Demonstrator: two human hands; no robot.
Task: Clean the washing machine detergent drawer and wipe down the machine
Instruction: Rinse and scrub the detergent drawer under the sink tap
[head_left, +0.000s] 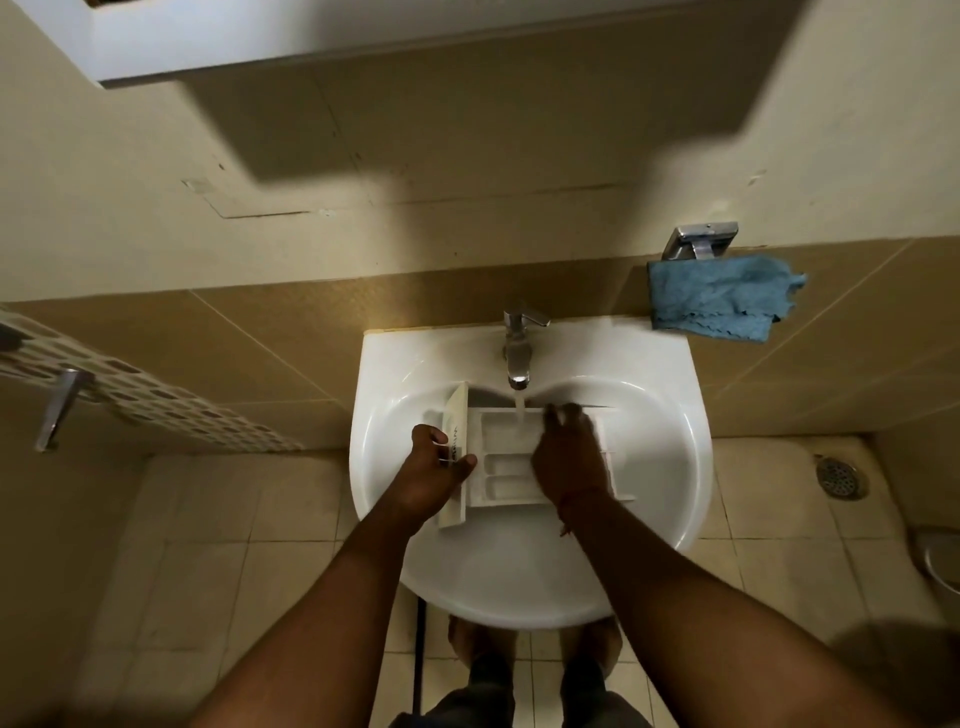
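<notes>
White drawer (506, 462) in white sink (670, 467); blue cloth (719, 299); beige tiles (260, 343).

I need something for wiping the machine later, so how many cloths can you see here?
1. A blue cloth hangs on the wall right of the tap, above the sink rim. Others could be out of frame.

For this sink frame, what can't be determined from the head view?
- Right hand: it covers part of the detergent drawer, so the compartments beneath, and any tool in its blurred fingers, are hidden.
- Print on the drawer's front panel: too small, partly under the left hand.
- Residue in the drawer: too dim to judge.
- Sink drain: behind the drawer.
</notes>
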